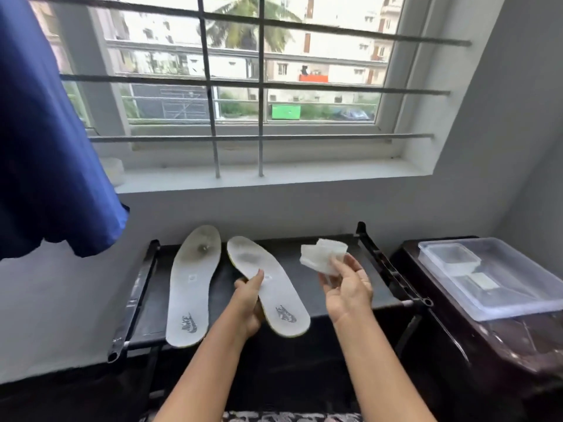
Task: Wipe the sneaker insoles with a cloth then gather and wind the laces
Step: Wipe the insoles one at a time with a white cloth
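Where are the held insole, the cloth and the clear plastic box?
held insole (275, 292), head view, middle of its top face.
cloth (320, 254), head view, centre of the folded wad.
clear plastic box (518, 306), head view, its near wall.

Barred window (237, 86), daylight; grey wall (502, 117); blue curtain (39, 147); black rack (380, 269).

Clear lidded tub (499, 287), blue curtain (45, 132)
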